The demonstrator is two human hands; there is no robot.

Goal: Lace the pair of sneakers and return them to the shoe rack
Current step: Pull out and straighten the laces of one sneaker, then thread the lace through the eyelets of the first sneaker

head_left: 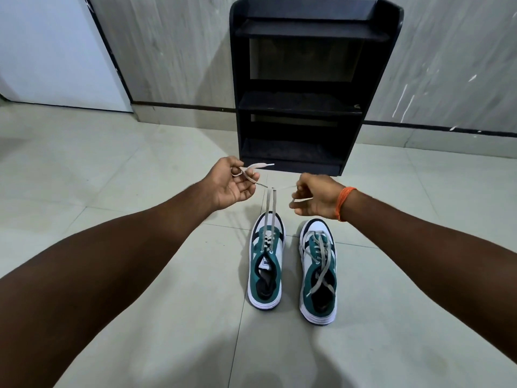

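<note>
Only the head view here, so that's what you're working from. Your left hand is up above the shoes with the fingers curled around one end of the lace, the flat tip poking out past your thumb toward the rack. Your right hand is closed on the other end, pinching it with a bit of lace looped under the fingers. There's an orange thread band on that wrist.

Both lace ends run down taut, side by side, into the top eyelets of the left sneaker, which sits flat on the tiled floor with the toe pointing away from you. The tongue label on that shoe looks like it reads PUMA, white patch with dark letters, though it's small and a bit warped. The right sneaker is just beside it, not touching, with grey laces crossed through its eyelets and the loose ends lying over the opening, untied.

The black shoe rack stands against the wall straight ahead, beyond your hands, shelves bare as far as you can see.
</note>
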